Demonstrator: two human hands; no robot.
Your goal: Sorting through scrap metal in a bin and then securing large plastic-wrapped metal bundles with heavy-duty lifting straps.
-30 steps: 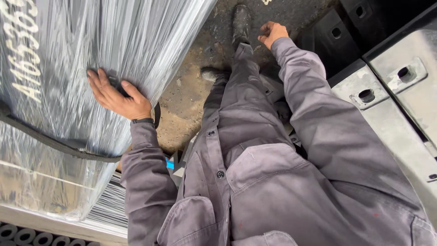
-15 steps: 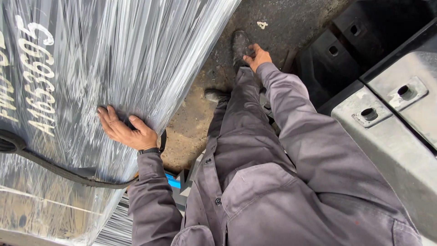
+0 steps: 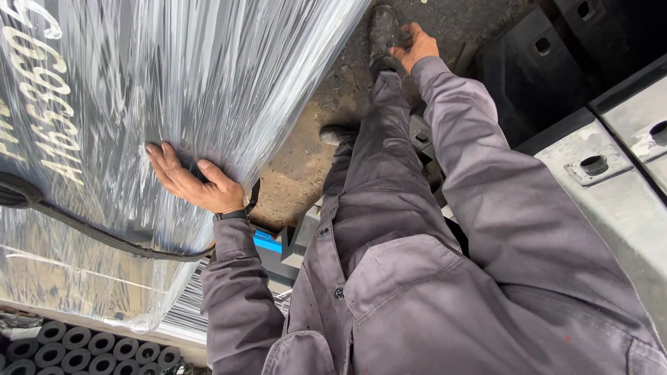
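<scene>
Left hand (image 3: 198,186) slid down upward-slanting bundle (image 3: 208,90).

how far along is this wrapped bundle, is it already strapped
Done: the long bundle is fully covered in clear film, and a black strap runs across it. In hand: the left hand lies flat on the film; the right hand is down at the boot. What remains cannot be told.

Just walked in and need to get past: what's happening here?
A person in grey coveralls leans over with the left hand pressed flat, fingers spread, on a big bundle wrapped in clear film. A black strap crosses the bundle. The right hand reaches down to a dark boot on the dirty floor.
</scene>
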